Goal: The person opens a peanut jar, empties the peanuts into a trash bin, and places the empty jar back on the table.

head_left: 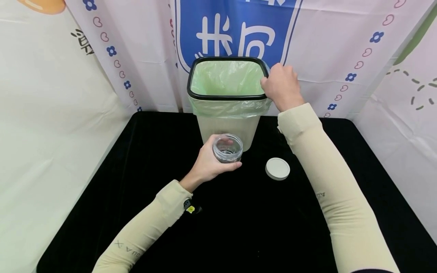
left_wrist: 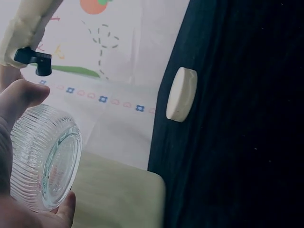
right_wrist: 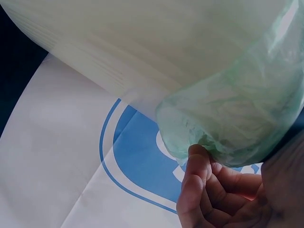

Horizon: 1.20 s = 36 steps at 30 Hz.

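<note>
A clear ribbed glass jar point(head_left: 227, 148) is in my left hand point(head_left: 209, 161), fingers and thumb curled round its side, its open mouth facing up in the head view. The left wrist view shows the ribbed wall and base of the jar point(left_wrist: 35, 156). Just behind it stands a pale bin point(head_left: 223, 127) with a black rim point(head_left: 227, 98) and a thin green liner bag point(head_left: 222, 108) folded over the outside. At the bin's right corner, my right hand point(head_left: 284, 85) pinches the liner. In the right wrist view, thumb and finger hold gathered green film point(right_wrist: 237, 118).
A round white lid point(head_left: 277, 168) lies on the black tabletop point(head_left: 218, 227), right of the jar. Printed cloth point(head_left: 150, 76) hangs close behind the bin, and pale walls point(head_left: 51, 132) flank the table. Wrist cameras are strapped to both sleeves.
</note>
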Each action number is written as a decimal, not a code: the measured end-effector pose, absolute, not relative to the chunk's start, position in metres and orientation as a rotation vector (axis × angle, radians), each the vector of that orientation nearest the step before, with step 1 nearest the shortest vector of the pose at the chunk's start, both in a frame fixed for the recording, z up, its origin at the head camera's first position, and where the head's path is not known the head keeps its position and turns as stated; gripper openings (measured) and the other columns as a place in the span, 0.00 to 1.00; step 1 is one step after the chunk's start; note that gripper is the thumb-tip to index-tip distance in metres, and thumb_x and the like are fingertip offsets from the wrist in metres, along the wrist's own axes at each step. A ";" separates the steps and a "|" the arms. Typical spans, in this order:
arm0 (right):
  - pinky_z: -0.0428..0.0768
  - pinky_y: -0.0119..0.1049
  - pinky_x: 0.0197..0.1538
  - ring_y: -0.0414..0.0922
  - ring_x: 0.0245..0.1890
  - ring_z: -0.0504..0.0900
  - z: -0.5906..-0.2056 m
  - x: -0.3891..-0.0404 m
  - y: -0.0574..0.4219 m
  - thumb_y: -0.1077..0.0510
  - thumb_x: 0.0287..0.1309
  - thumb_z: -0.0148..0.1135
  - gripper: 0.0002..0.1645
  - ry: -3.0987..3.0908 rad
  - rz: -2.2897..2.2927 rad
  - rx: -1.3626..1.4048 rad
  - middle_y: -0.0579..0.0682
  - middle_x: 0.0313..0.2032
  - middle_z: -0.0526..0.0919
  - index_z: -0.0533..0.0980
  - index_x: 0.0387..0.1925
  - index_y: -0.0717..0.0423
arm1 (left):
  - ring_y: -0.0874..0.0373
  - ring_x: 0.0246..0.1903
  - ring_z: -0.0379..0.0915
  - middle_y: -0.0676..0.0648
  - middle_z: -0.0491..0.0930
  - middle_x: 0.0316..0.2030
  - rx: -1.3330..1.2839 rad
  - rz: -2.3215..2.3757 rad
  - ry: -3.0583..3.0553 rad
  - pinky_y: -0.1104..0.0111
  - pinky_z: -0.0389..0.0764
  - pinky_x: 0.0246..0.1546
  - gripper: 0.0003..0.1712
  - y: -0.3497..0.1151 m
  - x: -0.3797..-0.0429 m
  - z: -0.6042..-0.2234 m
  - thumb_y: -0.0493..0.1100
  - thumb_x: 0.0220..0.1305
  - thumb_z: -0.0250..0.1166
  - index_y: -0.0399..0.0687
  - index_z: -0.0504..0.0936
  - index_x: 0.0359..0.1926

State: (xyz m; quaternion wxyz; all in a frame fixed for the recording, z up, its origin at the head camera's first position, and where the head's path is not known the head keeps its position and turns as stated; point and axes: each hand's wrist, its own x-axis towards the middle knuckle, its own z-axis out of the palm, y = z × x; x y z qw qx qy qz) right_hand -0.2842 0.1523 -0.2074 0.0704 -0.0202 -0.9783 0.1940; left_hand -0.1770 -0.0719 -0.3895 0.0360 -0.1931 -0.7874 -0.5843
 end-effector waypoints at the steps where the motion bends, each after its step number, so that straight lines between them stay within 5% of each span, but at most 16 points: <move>1: 0.80 0.52 0.42 0.60 0.45 0.79 -0.208 -0.284 0.152 0.49 0.76 0.46 0.22 -2.943 0.583 -0.062 0.65 0.51 0.80 0.77 0.48 0.64 | 0.52 0.57 0.82 0.48 0.82 0.58 -0.595 -1.786 -2.420 0.57 0.80 0.64 0.44 -0.071 -0.178 -0.391 0.43 0.47 0.87 0.48 0.73 0.62; 9: 0.81 0.54 0.47 0.62 0.48 0.80 -0.208 -0.284 0.155 0.48 0.77 0.46 0.24 -2.946 0.572 -0.066 0.68 0.55 0.81 0.77 0.50 0.64 | 0.54 0.56 0.82 0.50 0.83 0.56 -0.617 -1.731 -2.437 0.58 0.80 0.65 0.46 -0.066 -0.183 -0.407 0.45 0.44 0.88 0.49 0.74 0.62; 18: 0.75 0.46 0.34 0.57 0.37 0.76 -0.210 -0.285 0.153 0.50 0.76 0.46 0.17 -2.943 0.591 -0.063 0.60 0.40 0.76 0.70 0.32 0.55 | 0.54 0.56 0.82 0.50 0.85 0.55 -0.615 -1.699 -2.488 0.59 0.80 0.63 0.45 -0.061 -0.186 -0.425 0.47 0.43 0.88 0.51 0.75 0.62; 36: 0.74 0.45 0.31 0.55 0.34 0.74 -0.211 -0.286 0.153 0.51 0.76 0.46 0.17 -2.938 0.600 -0.054 0.58 0.36 0.73 0.67 0.29 0.54 | 0.52 0.57 0.82 0.49 0.84 0.58 -0.516 -1.724 -2.594 0.56 0.81 0.64 0.45 -0.055 -0.195 -0.450 0.50 0.46 0.87 0.51 0.73 0.63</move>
